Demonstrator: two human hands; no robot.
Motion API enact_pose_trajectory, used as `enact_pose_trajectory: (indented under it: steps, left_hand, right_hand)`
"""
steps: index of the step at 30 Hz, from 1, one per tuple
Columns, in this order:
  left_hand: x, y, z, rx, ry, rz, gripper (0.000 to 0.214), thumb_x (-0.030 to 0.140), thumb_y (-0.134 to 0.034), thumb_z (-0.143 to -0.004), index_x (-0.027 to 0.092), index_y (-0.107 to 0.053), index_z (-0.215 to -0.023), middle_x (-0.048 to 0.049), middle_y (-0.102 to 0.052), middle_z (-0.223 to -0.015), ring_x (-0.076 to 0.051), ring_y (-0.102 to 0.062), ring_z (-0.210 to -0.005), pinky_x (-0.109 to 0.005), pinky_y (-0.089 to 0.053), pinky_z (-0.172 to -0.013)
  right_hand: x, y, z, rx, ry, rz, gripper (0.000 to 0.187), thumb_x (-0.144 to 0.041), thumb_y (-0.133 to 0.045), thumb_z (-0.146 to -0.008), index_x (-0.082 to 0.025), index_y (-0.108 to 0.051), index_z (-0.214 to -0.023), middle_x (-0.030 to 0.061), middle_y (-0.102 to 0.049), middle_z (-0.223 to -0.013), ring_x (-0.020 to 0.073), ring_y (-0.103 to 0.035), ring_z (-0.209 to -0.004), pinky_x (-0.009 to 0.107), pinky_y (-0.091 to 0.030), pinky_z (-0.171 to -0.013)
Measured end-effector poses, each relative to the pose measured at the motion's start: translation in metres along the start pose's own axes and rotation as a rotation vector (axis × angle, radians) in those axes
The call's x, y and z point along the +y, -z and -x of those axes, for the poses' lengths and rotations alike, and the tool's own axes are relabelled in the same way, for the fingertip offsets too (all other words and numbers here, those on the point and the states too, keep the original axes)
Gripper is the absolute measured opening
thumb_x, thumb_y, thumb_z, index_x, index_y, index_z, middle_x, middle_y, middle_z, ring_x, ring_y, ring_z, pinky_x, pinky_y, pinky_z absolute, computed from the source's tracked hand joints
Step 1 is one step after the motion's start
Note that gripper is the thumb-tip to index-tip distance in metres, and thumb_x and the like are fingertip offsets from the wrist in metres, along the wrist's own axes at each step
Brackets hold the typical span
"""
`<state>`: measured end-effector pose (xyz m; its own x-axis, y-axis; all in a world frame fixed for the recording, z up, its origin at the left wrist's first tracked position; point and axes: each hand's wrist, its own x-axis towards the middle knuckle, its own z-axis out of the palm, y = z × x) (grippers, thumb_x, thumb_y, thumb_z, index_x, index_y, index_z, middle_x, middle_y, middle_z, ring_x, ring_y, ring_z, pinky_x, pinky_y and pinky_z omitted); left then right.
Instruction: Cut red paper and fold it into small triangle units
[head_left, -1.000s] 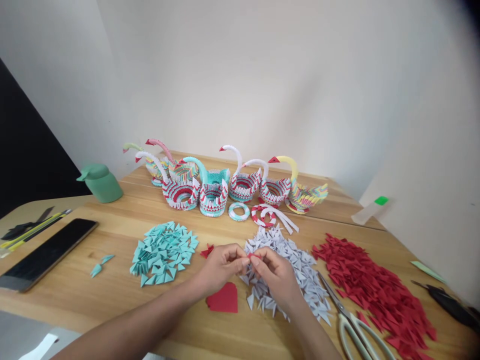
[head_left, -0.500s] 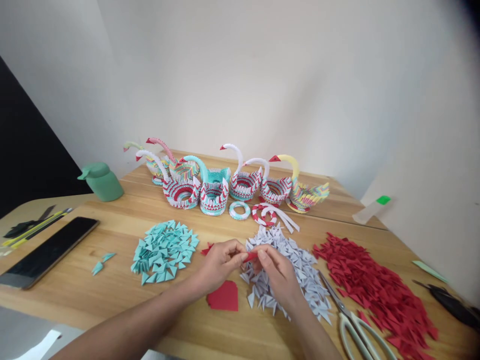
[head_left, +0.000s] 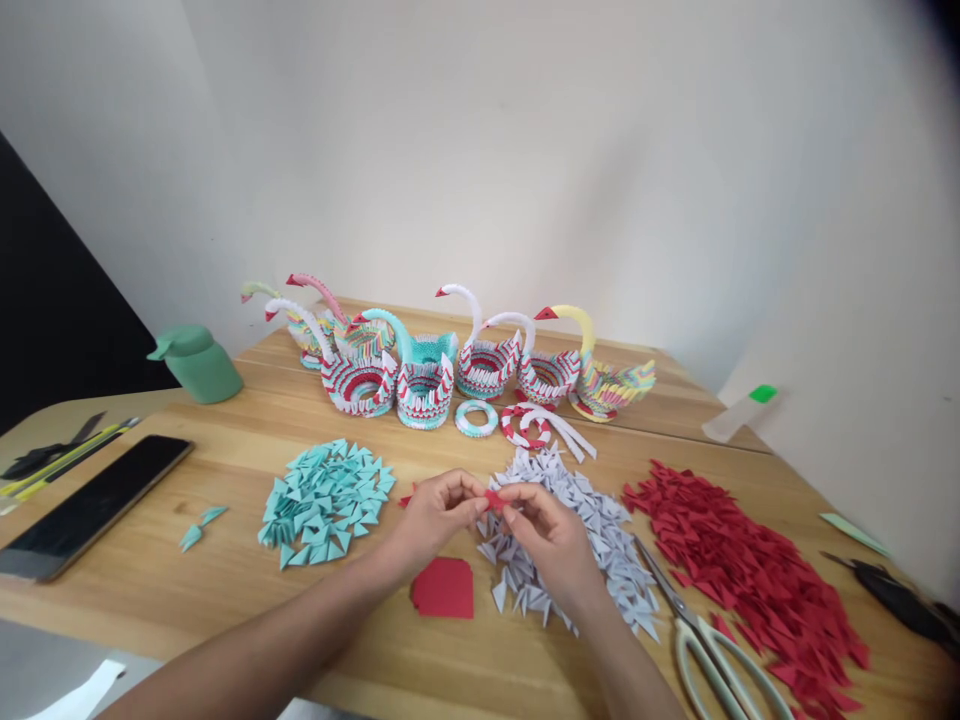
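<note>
A small piece of red paper [head_left: 495, 501] is pinched between my two hands, over the table's middle. My left hand [head_left: 444, 515] grips its left end with thumb and fingers, and my right hand [head_left: 546, 530] closes on its right end. Under and beyond my right hand spreads a heap of pale grey-white folded paper triangles [head_left: 600, 520]. Flat red paper sheets [head_left: 443, 588] lie on the table below my left wrist. A few red folded pieces [head_left: 407, 494] peek out behind my left hand, partly hidden.
Several folded-paper swans [head_left: 424, 385] stand at the back, with a paper ring [head_left: 475, 419] before them. Turquoise triangles [head_left: 326, 505] are heaped left, red triangles [head_left: 750, 570] right. Scissors [head_left: 697, 630] lie near my right forearm. A phone [head_left: 97, 505] and green jug [head_left: 196, 365] are at left.
My fingers have shifted on the red paper, which now looks more crumpled or folded between the fingertips. Both hands have risen slightly. The whole view has drifted a little.
</note>
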<state>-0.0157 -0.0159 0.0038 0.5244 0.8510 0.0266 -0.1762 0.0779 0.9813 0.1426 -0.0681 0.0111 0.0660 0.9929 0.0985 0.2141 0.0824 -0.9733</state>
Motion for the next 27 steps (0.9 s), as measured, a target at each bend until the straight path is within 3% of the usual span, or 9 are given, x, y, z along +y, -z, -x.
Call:
enact_pose_trajectory:
  steps: [9, 12, 15, 20, 27]
  left_hand:
    - [0.0, -0.001, 0.001, -0.022, 0.017, 0.051, 0.039, 0.039, -0.075, -0.065, 0.013, -0.057, -0.088, 0.0025, -0.055, -0.065, -0.009, -0.05, -0.058, -0.021, -0.039, -0.056]
    - [-0.003, -0.003, 0.003, 0.004, -0.053, -0.118, 0.037, 0.03, -0.071, -0.071, 0.014, -0.056, -0.101, 0.0034, -0.055, -0.066, -0.009, -0.051, -0.059, -0.021, -0.039, -0.058]
    - [-0.002, -0.004, 0.007, 0.075, -0.19, -0.431, 0.033, 0.02, -0.063, -0.077, 0.017, -0.057, -0.109, 0.0008, -0.059, -0.073, -0.013, -0.055, -0.067, -0.024, -0.042, -0.063]
    - [0.008, -0.003, 0.013, 0.124, -0.472, -0.777, 0.023, 0.016, -0.065, -0.076, 0.019, -0.063, -0.099, -0.0062, -0.065, -0.1, -0.02, -0.057, -0.095, -0.031, -0.043, -0.084]
    - [0.007, 0.0, 0.01, 0.097, -0.421, -0.735, 0.009, 0.015, -0.065, -0.077, 0.018, -0.065, -0.086, -0.0047, -0.069, -0.094, -0.018, -0.062, -0.089, -0.029, -0.046, -0.082]
  right_hand:
    - [0.0, -0.001, 0.0, 0.023, 0.018, 0.028, 0.014, -0.03, -0.056, -0.08, -0.018, -0.06, -0.085, 0.0006, -0.061, -0.068, 0.0147, -0.055, -0.059, 0.025, -0.044, -0.056]
    - [-0.001, -0.001, 0.001, 0.029, 0.039, 0.053, 0.012, -0.028, -0.055, -0.081, -0.018, -0.061, -0.085, 0.0008, -0.062, -0.071, 0.0145, -0.056, -0.061, 0.024, -0.044, -0.057]
    - [0.0, -0.001, 0.001, 0.037, 0.073, 0.12, 0.012, -0.026, -0.053, -0.082, -0.018, -0.062, -0.086, 0.0017, -0.064, -0.074, 0.0149, -0.058, -0.064, 0.024, -0.044, -0.059]
    - [-0.002, -0.003, 0.001, 0.067, 0.158, 0.267, 0.012, -0.021, -0.051, -0.084, -0.019, -0.063, -0.085, 0.0013, -0.065, -0.076, 0.0149, -0.059, -0.067, 0.024, -0.045, -0.063]
    - [-0.003, -0.004, 0.003, 0.074, 0.228, 0.33, 0.012, -0.019, -0.051, -0.085, -0.02, -0.062, -0.088, 0.0009, -0.067, -0.08, 0.0146, -0.062, -0.071, 0.023, -0.046, -0.066]
